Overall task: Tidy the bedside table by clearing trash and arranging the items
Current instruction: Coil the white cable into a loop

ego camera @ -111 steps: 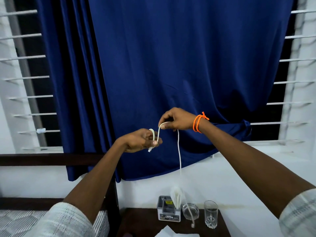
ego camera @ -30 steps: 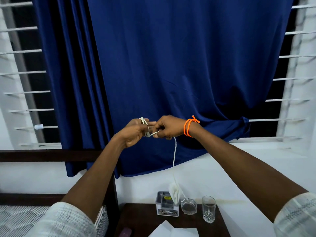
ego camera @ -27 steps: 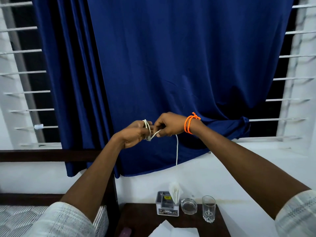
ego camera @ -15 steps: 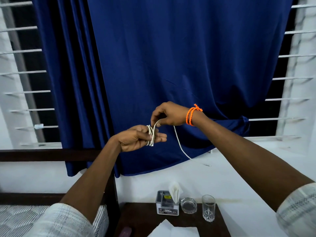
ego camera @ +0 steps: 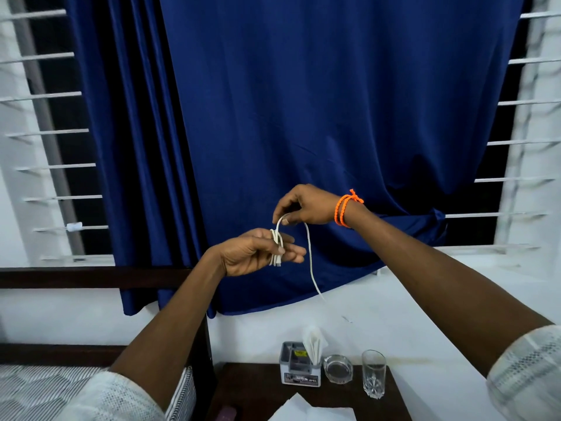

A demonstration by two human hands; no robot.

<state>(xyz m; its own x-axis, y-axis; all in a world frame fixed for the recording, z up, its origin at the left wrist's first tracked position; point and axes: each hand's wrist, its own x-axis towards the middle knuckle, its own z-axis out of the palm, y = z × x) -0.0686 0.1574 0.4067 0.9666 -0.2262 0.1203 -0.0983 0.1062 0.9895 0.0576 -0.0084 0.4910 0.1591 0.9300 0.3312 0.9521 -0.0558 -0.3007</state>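
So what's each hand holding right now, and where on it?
Left hand: coiled end of the white cable, looped around its fingers. Right hand: pinches the free run just above.

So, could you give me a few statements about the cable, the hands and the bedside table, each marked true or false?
1. The white cable is looped around the left hand's fingers. True.
2. The right hand is empty. False: it pinches the cable just above the coil.
3. The drinking glass lies on its side. False: it stands upright on the bedside table.
4. The glass ashtray sits between the grey organiser and the drinking glass. True.
5. The cable's loose end rests on the table. False: it hangs in the air above it.
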